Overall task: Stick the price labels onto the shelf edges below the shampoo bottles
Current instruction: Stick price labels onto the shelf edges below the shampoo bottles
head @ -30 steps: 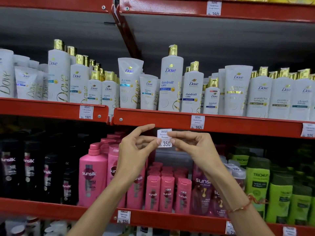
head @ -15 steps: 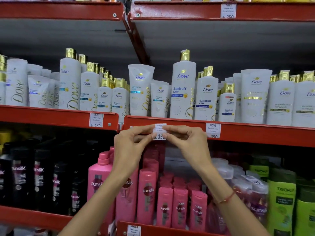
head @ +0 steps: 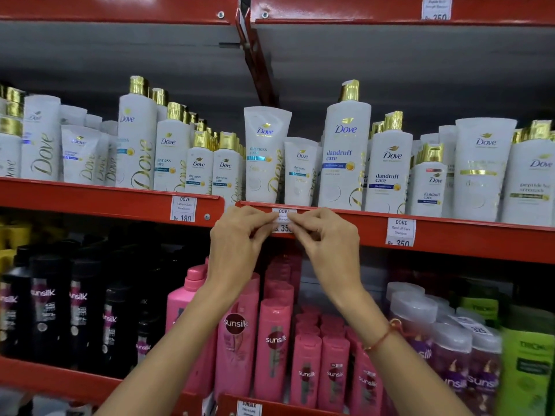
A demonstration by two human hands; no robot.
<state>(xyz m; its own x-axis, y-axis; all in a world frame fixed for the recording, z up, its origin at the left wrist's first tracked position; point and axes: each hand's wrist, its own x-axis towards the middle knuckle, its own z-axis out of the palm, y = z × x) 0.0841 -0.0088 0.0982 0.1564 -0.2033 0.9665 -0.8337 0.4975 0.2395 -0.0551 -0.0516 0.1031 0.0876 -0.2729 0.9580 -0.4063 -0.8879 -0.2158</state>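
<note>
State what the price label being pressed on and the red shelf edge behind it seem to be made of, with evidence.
Price label: probably matte white paper with printed text, thin and flat. Shelf edge: likely painted metal, smooth red coat, with a rivet nearby.

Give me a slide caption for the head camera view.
Both hands, left and right, press a Dove price label onto the red shelf edge below Dove tubes.

2 hands [head: 240, 235], 5 price labels [head: 183, 208] visible.
</note>
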